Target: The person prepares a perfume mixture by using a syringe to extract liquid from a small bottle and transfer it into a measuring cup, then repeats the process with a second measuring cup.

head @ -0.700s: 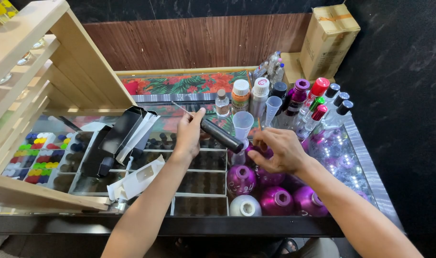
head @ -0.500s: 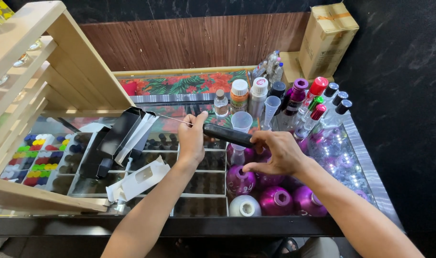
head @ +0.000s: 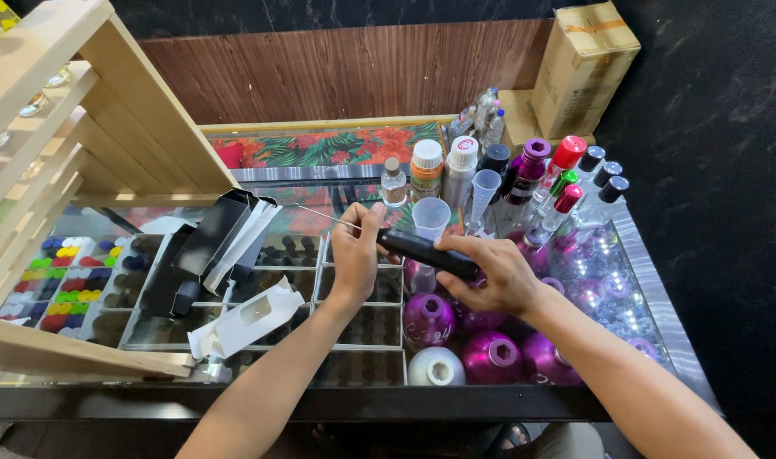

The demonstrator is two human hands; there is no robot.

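My left hand [head: 356, 251] and my right hand [head: 492, 272] hold one slim black tube-shaped bottle [head: 423, 250] almost level above the glass counter [head: 660, 314]. The left fingers pinch its near end, from which a thin clear dip tube [head: 324, 216] sticks out to the left. The right hand wraps the other end. Just behind the bottle stands a clear plastic funnel [head: 430, 217]. Round magenta bottles [head: 429, 319] sit below my right hand.
Open black and white cartons [head: 222, 242] lie left of my hands, over trays of coloured caps [head: 60, 285]. Several capped bottles [head: 460, 174] and spray bottles [head: 566, 191] crowd the back right. A wooden shelf unit [head: 73, 110] rises at left; a cardboard box [head: 582, 68] stands at back right.
The black bottle has dropped from a slant to nearly level. My right hand rose from the magenta bottles and closed on the bottle's far end. The left hand shifted slightly right.
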